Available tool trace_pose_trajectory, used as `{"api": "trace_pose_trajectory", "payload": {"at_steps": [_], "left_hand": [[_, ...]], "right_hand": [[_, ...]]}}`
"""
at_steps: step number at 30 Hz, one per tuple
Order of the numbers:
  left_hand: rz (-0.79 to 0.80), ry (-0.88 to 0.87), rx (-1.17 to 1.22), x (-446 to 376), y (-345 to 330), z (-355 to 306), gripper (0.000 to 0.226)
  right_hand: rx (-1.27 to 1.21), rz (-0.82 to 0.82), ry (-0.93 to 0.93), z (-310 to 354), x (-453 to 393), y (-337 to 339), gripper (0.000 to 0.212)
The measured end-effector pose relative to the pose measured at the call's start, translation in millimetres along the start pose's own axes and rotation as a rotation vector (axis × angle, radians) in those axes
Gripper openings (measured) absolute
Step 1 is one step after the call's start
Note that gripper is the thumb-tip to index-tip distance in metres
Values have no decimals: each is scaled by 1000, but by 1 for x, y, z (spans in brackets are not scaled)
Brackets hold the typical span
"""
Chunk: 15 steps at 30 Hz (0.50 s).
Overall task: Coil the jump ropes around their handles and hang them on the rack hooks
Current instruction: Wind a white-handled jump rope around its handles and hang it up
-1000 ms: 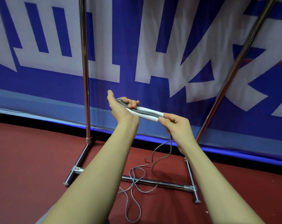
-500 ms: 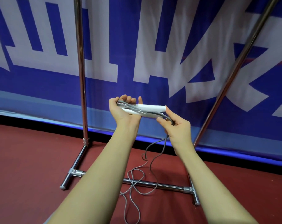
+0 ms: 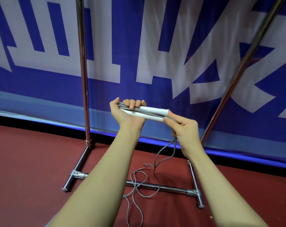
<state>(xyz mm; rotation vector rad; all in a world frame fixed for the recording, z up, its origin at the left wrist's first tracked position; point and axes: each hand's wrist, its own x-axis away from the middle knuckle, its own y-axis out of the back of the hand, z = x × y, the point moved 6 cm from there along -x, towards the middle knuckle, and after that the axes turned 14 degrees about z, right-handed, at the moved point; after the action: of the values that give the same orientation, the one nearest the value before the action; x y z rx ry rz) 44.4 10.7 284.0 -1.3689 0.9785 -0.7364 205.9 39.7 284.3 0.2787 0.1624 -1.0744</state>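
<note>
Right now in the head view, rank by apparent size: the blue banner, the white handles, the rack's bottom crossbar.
1. blue banner, filling most of the background.
2. bottom crossbar, partly hidden by the left forearm.
3. white handles, though they sit nearer the camera, so true sizes stay unsure.

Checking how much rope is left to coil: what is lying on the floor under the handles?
Loose grey rope trails from the right hand to the red floor, looping across the rack's base bar. The left forearm covers part of that bar.
</note>
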Motion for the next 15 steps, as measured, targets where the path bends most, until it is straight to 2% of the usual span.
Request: {"api": "trace_pose_trajectory", "payload": {"at_steps": [6, 11, 15], "left_hand": [[120, 70, -127, -2, -16, 0, 46], [171, 46, -156, -1, -25, -5, 46], [196, 38, -162, 0, -28, -5, 48]], "right_hand": [[-157, -18, -33, -6, 1, 7, 21], [-353, 120, -42, -7, 1, -2, 21], [-369, 124, -62, -9, 2, 0, 19]]}}
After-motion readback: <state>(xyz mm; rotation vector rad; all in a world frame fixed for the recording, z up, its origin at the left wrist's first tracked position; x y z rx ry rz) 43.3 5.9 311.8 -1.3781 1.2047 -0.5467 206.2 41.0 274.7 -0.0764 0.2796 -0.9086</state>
